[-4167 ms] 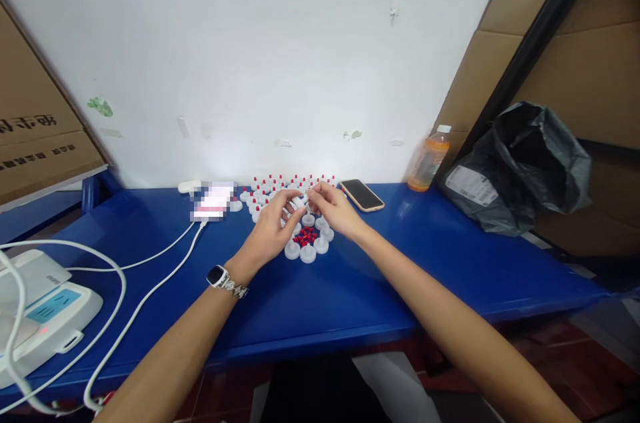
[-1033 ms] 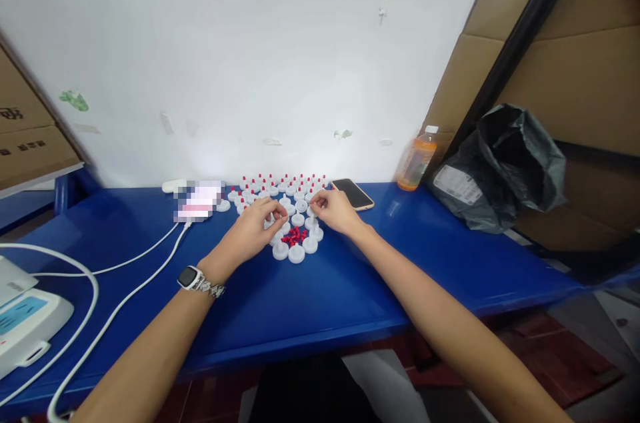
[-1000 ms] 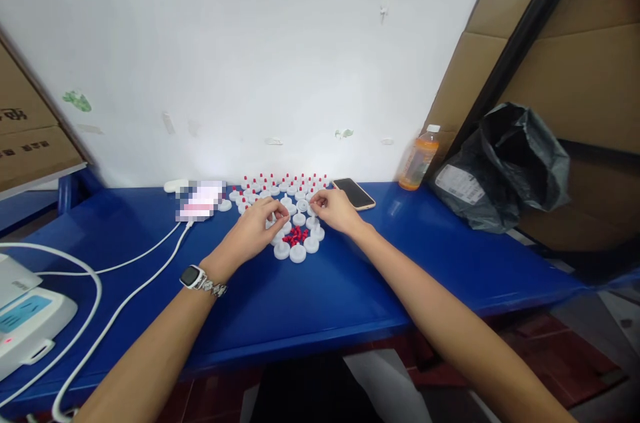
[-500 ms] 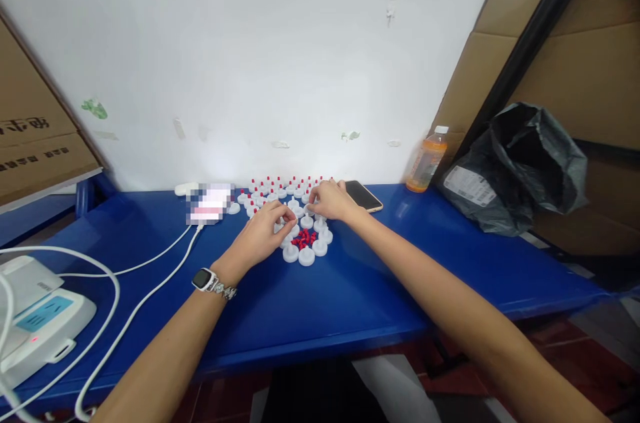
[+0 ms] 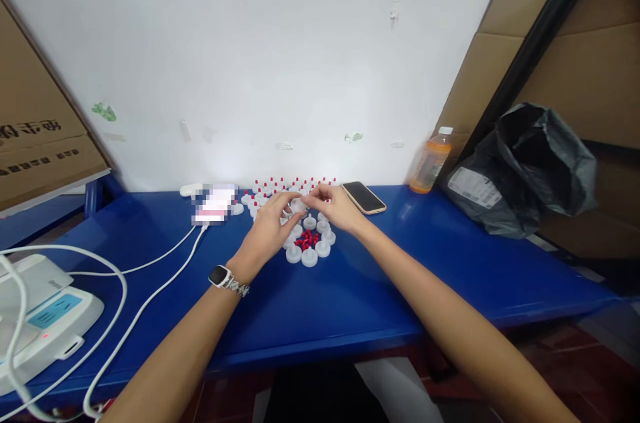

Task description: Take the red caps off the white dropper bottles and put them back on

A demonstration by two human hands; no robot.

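Both forearms are bare, with no sleeves in view. The left hand has a watch at its wrist: a dark, rounded-square face on a silvery metal link band. The right hand and its wrist carry nothing. No rings can be made out.

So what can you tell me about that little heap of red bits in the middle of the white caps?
The heap of small red plastic pieces lies loose on the blue table, the pieces jumbled at all angles. They look like tiny stoppers, too small to make out in detail. A ring of round white plastic caps curves around the heap on its near side and flanks. The left hand is close beside it and the right hand just behind; neither clearly touches the heap.
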